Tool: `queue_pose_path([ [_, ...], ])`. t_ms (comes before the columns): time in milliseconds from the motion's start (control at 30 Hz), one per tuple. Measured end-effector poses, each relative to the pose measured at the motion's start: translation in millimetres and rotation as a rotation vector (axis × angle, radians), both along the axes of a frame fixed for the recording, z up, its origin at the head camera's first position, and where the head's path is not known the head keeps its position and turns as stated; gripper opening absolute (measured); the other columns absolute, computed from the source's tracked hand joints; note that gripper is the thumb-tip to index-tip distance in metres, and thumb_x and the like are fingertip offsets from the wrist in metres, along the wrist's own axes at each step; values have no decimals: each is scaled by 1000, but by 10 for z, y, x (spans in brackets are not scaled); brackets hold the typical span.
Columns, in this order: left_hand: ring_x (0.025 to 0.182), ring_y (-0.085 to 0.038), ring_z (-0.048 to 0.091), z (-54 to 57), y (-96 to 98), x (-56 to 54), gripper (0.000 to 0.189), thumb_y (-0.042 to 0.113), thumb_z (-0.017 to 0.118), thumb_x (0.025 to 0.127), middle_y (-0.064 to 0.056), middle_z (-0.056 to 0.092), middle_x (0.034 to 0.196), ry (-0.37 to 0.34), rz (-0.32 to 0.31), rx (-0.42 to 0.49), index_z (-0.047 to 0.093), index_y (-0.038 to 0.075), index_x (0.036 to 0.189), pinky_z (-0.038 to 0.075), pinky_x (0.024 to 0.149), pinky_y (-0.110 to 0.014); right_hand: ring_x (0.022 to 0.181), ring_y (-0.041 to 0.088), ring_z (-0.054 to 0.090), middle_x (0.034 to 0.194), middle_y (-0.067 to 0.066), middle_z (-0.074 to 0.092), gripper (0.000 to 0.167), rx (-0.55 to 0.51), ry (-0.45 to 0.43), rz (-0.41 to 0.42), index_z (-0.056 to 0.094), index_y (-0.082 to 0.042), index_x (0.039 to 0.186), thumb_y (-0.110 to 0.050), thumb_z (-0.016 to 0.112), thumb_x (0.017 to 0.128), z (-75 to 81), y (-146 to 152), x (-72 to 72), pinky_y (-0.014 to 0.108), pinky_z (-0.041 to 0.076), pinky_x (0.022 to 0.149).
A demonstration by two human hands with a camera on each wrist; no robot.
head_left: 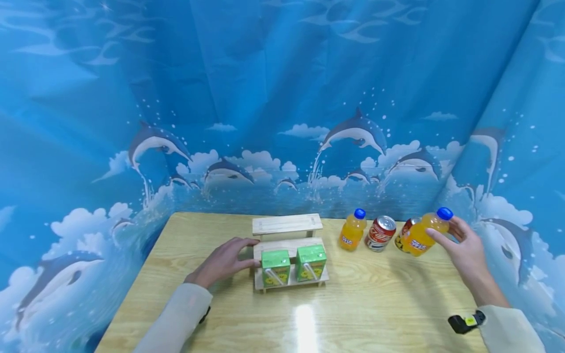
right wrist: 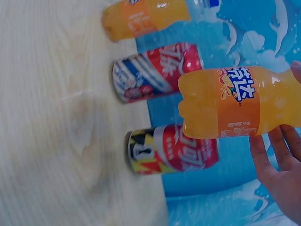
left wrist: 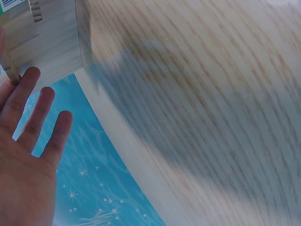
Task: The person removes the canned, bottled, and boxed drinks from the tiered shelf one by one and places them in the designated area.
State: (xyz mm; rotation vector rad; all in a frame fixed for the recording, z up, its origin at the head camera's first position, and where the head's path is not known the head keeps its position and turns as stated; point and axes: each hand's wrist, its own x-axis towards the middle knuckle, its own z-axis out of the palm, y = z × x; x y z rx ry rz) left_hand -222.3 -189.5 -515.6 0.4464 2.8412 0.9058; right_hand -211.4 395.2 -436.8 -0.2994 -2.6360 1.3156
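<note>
My right hand (head_left: 470, 250) holds an orange soda bottle (head_left: 425, 235) with a blue cap by its upper part, above the table and tilted in the head view. Behind that bottle, a red soda can (right wrist: 174, 149) with yellow and black at its base is partly hidden. At the left, my left hand (head_left: 227, 260) grips the left side of a small stepped wooden rack (head_left: 288, 224) between thumb and fingers; its other fingers (left wrist: 59, 136) stretch out. Two green juice boxes (head_left: 275, 268) (head_left: 311, 263) with straws stand side by side on the rack's lowest step.
Another orange soda bottle (head_left: 352, 230) and a red-and-silver soda can (head_left: 380, 233) stand upright along the table's back edge, right of the rack. A blue dolphin-print curtain (head_left: 265, 122) rises behind and beside the wooden table (head_left: 353, 309).
</note>
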Motion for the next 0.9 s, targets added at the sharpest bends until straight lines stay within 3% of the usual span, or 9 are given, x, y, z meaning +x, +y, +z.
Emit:
queue_pose_path([
  [100,143,-29,60,1,2,-3,67,58,79,95,-2,64,154,-3,1,1,63,29,153,51,120,-59,136,10,49,169,13,46,84,-2,-14,-21,34,-17,172,-55,69,105,-64,76,7,58,50,120],
  [267,143,-29,60,4,-2,-5,67,58,79,94,-3,65,153,-6,-1,4,63,29,152,51,119,-60,146,27,45,172,17,41,86,-17,-43,-48,32,-17,172,-57,68,105,-151,182,11,64,46,122],
  [333,143,-29,60,4,-5,-5,67,58,79,94,-2,64,153,-9,-2,4,63,29,153,51,119,-60,145,27,46,173,21,39,87,-21,-46,-59,31,-16,172,-57,68,105,-184,219,7,65,44,124],
  [467,144,-29,59,12,-7,0,68,59,79,95,-2,64,154,-9,-5,4,62,29,153,51,120,-60,134,9,48,173,22,38,88,-7,-50,-72,31,-15,172,-57,69,104,-255,298,19,48,49,124],
  [500,144,-29,59,16,-6,3,68,60,79,95,-2,64,154,-11,-5,1,62,30,153,51,120,-59,131,5,48,173,22,38,88,5,-49,-74,31,-14,172,-57,69,104,-276,320,21,38,52,121],
  [567,144,-29,59,25,-6,10,68,60,78,95,-2,64,154,-9,-4,3,62,29,153,51,120,-60,131,4,47,173,23,38,88,8,-52,-75,31,-13,172,-56,69,105,-318,358,28,33,52,119],
  [800,144,-30,59,46,-7,21,67,59,78,95,-2,64,154,-9,-12,9,63,29,153,51,120,-60,149,38,39,174,29,32,93,1,-75,-98,26,-5,172,-55,68,106,-418,427,24,57,44,127],
  [900,145,-30,59,44,-9,20,68,60,78,95,-2,63,155,-13,-12,7,62,30,154,51,120,-60,147,37,40,174,29,33,94,6,-82,-95,26,-6,172,-56,68,105,-459,471,37,33,53,118],
])
